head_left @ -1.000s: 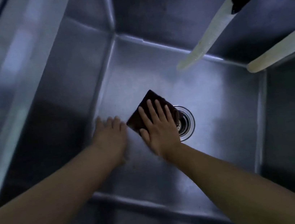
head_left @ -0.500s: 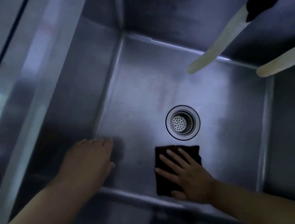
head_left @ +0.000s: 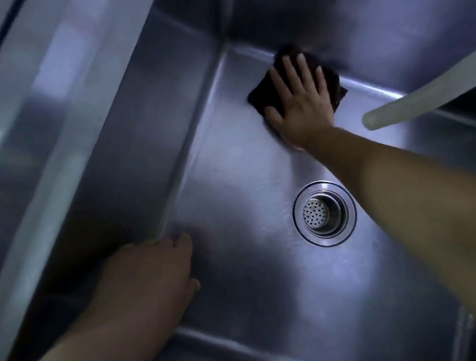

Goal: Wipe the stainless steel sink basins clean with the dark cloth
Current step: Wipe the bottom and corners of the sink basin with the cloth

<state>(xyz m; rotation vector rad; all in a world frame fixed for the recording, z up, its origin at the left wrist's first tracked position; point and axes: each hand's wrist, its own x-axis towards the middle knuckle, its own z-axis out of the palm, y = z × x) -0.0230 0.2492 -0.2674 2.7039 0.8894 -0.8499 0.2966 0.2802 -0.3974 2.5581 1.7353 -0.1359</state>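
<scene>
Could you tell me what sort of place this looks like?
Probably a kitchen or scullery wash-up area. A deep stainless steel sink basin with a perforated drain strainer, a pale hose hanging over it, and the right hand pressing a dark cloth flat.

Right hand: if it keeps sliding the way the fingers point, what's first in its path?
The right hand lies flat on the dark cloth, fingers aimed at the basin's far wall. The cloth edge already looks to be at the floor-wall seam, so that wall comes first, though depth is hard to judge.
</scene>
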